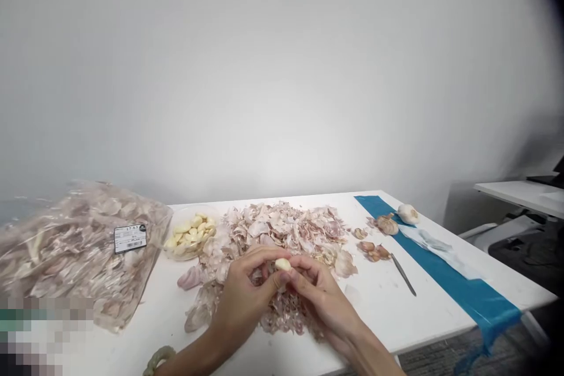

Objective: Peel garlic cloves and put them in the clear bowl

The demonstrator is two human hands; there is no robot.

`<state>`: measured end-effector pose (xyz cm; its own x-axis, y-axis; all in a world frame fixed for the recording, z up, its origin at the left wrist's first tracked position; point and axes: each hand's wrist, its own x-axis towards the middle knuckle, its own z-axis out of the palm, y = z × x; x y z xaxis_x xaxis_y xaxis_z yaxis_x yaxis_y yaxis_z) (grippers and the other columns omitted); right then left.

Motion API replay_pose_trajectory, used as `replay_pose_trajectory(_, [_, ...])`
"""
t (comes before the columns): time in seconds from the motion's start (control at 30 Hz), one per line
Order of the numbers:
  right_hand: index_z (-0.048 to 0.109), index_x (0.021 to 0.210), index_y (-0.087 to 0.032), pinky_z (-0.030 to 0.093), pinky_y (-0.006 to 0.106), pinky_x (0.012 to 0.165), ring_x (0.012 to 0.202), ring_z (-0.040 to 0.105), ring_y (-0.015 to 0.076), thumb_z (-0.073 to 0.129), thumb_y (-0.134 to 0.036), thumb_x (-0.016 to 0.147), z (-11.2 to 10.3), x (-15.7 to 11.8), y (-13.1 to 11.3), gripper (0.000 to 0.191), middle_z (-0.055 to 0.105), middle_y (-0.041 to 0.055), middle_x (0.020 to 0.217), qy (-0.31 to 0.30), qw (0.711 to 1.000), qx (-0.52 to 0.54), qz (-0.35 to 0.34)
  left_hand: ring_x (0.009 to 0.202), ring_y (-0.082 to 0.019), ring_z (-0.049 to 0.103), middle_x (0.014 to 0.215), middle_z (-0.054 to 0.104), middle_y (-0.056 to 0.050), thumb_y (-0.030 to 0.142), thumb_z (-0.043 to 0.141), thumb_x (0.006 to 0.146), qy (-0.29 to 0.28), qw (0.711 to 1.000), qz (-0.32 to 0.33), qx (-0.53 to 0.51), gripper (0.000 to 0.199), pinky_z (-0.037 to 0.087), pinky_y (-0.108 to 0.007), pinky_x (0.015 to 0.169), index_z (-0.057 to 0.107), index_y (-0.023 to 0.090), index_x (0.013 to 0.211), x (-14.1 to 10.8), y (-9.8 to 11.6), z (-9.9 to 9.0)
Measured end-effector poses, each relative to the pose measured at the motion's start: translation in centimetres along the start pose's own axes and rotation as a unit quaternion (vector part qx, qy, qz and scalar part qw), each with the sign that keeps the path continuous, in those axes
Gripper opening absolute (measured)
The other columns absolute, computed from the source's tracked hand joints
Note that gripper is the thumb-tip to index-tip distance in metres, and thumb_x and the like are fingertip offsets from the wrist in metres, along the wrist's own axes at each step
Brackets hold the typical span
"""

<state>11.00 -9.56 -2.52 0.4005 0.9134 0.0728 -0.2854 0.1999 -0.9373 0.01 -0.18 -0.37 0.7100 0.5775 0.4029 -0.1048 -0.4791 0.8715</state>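
Note:
A pale, peeled garlic clove (282,264) is pinched between the fingertips of both hands, above a wide heap of papery garlic skins (282,226). My left hand (247,282) grips it from the left, its thumb under the clove. From the right, my right hand (319,294) holds the same clove with thumb and forefinger. Peeled cloves (194,234) fill a clear round container (176,254) left of the heap. Unpeeled cloves (373,251) lie to the right, beside a small knife (403,275).
A clear bag of skins (83,247) with a white label takes up the left. Garlic bulbs (408,214) sit at the back right by a blue strip (445,282) and a crumpled white plastic piece (434,242). Another white table (520,194) stands at far right.

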Motion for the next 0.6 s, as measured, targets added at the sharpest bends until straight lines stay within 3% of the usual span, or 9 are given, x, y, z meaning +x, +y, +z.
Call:
replay_pose_trajectory(0.1, [0.067,0.094,-0.02,0.048,0.03,0.076,0.086,0.061,0.0188,0.067,-0.047,0.074,0.4,-0.8,-0.2,0.034,0.067,0.006,0.091,0.036,0.994,-0.101,-0.037,0.095,-0.02,0.062,0.096,0.07,-0.003,0.031,0.068,0.075,0.0,0.999,-0.028,-0.021,0.015,0.05,-0.033,0.085,0.071,0.024,0.087,-0.3,0.2,-0.3])
replay_pose_trajectory(0.17, [0.066,0.099,-0.025,0.05,0.035,0.077,0.09,0.062,0.0221,0.062,-0.047,0.078,-1.0,-1.7,-0.5,0.031,0.067,0.0074,0.101,0.084,0.963,-0.236,-0.103,0.092,-0.02,0.064,0.095,0.071,-0.002,0.032,0.066,0.076,0.002,0.999,-0.049,-0.013,0.015,0.053,-0.033,0.08,0.07,0.025,0.089,-0.2,1.0,-1.6])
replay_pose_trajectory(0.23, [0.065,0.101,-0.029,0.051,0.04,0.077,0.088,0.062,0.0246,0.06,-0.047,0.078,-4.5,-2.8,-0.9,0.03,0.068,0.0075,0.101,0.172,0.885,-0.382,-0.204,0.093,-0.021,0.065,0.101,0.071,-0.002,0.036,0.065,0.076,0.045,0.995,-0.037,0.079,0.019,0.055,-0.034,0.076,0.07,0.027,0.092,0.5,2.2,-4.0])
replay_pose_trajectory(0.3, [0.064,0.104,-0.027,0.051,0.044,0.08,0.096,0.06,0.029,0.057,-0.047,0.079,-9.7,-3.9,-1.2,0.033,0.067,0.0102,0.104,0.27,0.776,-0.511,-0.252,0.095,-0.023,0.064,0.104,0.071,-0.002,0.038,0.064,0.076,0.138,0.966,0.024,0.217,0.024,0.053,-0.037,0.08,0.069,0.027,0.096,1.6,3.1,-7.3])
replay_pose_trajectory(0.37, [0.065,0.095,-0.02,0.05,0.048,0.077,0.093,0.061,0.0343,0.05,-0.05,0.078,-15.7,-4.7,-1.6,0.038,0.067,0.0155,0.1,0.33,0.68,-0.626,-0.194,0.094,-0.025,0.065,0.102,0.072,-0.004,0.04,0.061,0.076,0.186,0.928,0.015,0.322,0.028,0.051,-0.038,0.083,0.069,0.025,0.098,2.8,3.3,-10.8])
replay_pose_trajectory(0.47, [0.066,0.087,-0.012,0.049,0.051,0.074,0.085,0.064,0.039,0.044,-0.046,0.076,-22.7,-4.9,-2.1,0.043,0.066,0.0233,0.097,0.336,0.573,-0.746,-0.05,0.078,-0.028,0.068,0.084,0.074,-0.006,0.043,0.059,0.074,0.114,0.896,-0.097,0.418,0.03,0.052,-0.036,0.069,0.071,0.022,0.091,4.3,1.9,-14.7])
replay_pose_trajectory(0.53, [0.066,0.08,-0.013,0.05,0.046,0.068,0.078,0.065,0.0376,0.044,-0.044,0.077,-24.8,-4.6,-2.3,0.038,0.068,0.0212,0.084,0.321,0.546,-0.772,0.049,0.078,-0.029,0.068,0.081,0.074,-0.01,0.041,0.053,0.076,0.074,0.866,-0.13,0.476,0.032,0.05,-0.035,0.065,0.071,0.018,0.09,4.8,0.2,-15.9])
replay_pose_trajectory(0.6, [0.065,0.071,-0.017,0.048,0.041,0.061,0.072,0.066,0.0341,0.039,-0.038,0.081,-25.0,-4.3,-2.5,0.034,0.068,0.0173,0.077,0.293,0.535,-0.787,0.094,0.077,-0.03,0.067,0.08,0.074,-0.012,0.039,0.055,0.072,0.052,0.864,-0.136,0.483,0.029,0.049,-0.034,0.064,0.072,0.017,0.081,5.1,-1.5,-16.1])
